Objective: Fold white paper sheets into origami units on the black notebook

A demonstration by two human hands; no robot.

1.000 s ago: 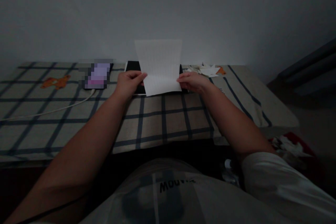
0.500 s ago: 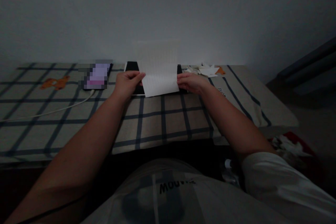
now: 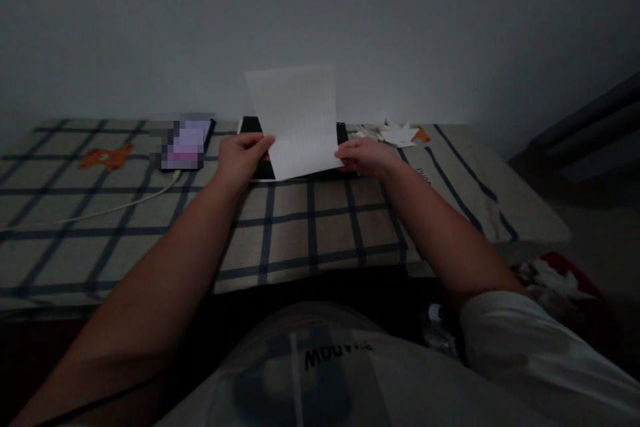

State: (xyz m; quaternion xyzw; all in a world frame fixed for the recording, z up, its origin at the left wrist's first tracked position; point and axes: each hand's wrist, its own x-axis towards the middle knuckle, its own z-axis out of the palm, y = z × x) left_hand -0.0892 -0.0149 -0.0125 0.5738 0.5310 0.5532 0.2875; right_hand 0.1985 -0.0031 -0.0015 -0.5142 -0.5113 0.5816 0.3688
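A white sheet of paper (image 3: 295, 117), faintly lined, is held up between my two hands with its top leaning toward the wall. My left hand (image 3: 243, 155) pinches its left edge between thumb and fingers. On the opposite side my right hand (image 3: 364, 155) grips the lower right edge. Behind and below the sheet lies a flat black item with a pale rim (image 3: 251, 125), mostly covered by the paper; its kind is unclear. Just beyond my right hand are several folded or torn white paper pieces (image 3: 397, 134).
A phone (image 3: 184, 145) with a white cable (image 3: 115, 208) lies to the left on the checked tablecloth (image 3: 310, 227). A grey wall (image 3: 320, 13) rises behind the table. Below the right edge are a red container with white scraps (image 3: 560, 283) and a plastic bottle (image 3: 439, 330).
The sheet was creased and bent back across its middle; now it stands flatter, its top edge a little higher and further left. Both hands have barely moved.
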